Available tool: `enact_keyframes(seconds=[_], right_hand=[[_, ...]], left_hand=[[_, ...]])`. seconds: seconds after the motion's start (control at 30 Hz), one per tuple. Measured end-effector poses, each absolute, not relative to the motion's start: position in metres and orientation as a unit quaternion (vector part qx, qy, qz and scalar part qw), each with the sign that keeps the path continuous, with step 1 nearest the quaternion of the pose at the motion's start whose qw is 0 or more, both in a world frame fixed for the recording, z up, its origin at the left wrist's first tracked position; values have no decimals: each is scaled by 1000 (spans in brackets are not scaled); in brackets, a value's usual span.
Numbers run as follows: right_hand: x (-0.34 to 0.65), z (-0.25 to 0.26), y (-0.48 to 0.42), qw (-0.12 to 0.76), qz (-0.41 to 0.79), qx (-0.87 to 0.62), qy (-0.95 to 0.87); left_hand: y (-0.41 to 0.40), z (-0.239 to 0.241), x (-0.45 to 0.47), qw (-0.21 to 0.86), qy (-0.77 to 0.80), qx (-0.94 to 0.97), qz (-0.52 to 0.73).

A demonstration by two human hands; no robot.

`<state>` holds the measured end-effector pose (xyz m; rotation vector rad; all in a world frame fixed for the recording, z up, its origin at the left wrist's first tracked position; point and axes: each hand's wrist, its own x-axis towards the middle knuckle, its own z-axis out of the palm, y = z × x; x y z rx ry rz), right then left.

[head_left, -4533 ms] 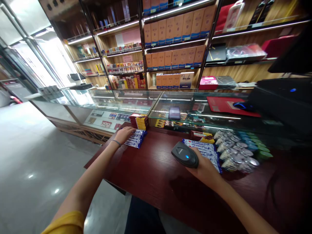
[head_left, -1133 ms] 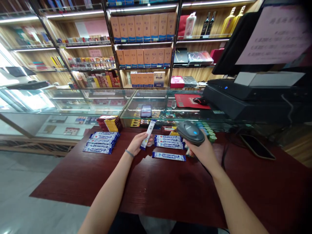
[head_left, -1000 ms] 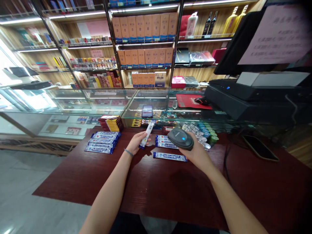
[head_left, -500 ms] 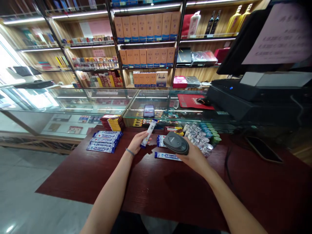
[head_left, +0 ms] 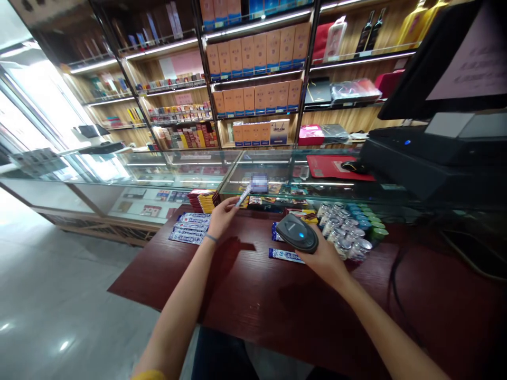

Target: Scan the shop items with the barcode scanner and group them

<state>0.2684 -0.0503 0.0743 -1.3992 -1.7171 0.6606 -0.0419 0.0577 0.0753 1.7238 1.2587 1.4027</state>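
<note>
My left hand (head_left: pixel 220 215) is closed round one blue-and-white snack bar (head_left: pixel 243 196), held tilted above the dark red counter (head_left: pixel 253 295). It hovers just right of a stack of the same bars (head_left: pixel 189 228). My right hand (head_left: pixel 322 253) grips a dark grey barcode scanner (head_left: pixel 297 233) with a blue light, held over a few loose bars (head_left: pixel 285 256) lying on the counter.
Red and yellow packets (head_left: pixel 203 199) are stacked behind the bar stack. Small foil-topped cups (head_left: pixel 346 232) crowd the counter to the scanner's right. A glass display case (head_left: pixel 277 182) runs along the back, with a black till (head_left: pixel 431 158) at right. A cable (head_left: pixel 396 279) trails across the counter.
My left hand has carried the single bar leftward and away from the scanner, toward the stack. The scanner stays over the loose bars. The view has swung left.
</note>
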Motion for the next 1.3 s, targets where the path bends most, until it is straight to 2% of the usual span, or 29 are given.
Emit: enact_keyframes(seconds=[0.13, 0.23, 0.3, 0.57, 0.93, 1.3], right_hand=[[261, 72, -51, 396, 257, -551, -688], [255, 74, -52, 378, 259, -551, -697], [253, 74, -52, 363, 264, -547, -707], [257, 58, -45, 340, 255, -517, -743], [261, 52, -41, 334, 254, -508, -752], [262, 57, -41, 353, 247, -548, -717]], left_hand=[[46, 81, -108, 38, 559, 709, 428], [41, 72, -156, -61, 546, 759, 348], [42, 64, -184, -90, 527, 794, 290], [68, 36, -243, -104, 494, 843, 183], [82, 33, -243, -47, 536, 828, 156], [73, 37, -234, -44, 551, 813, 183]])
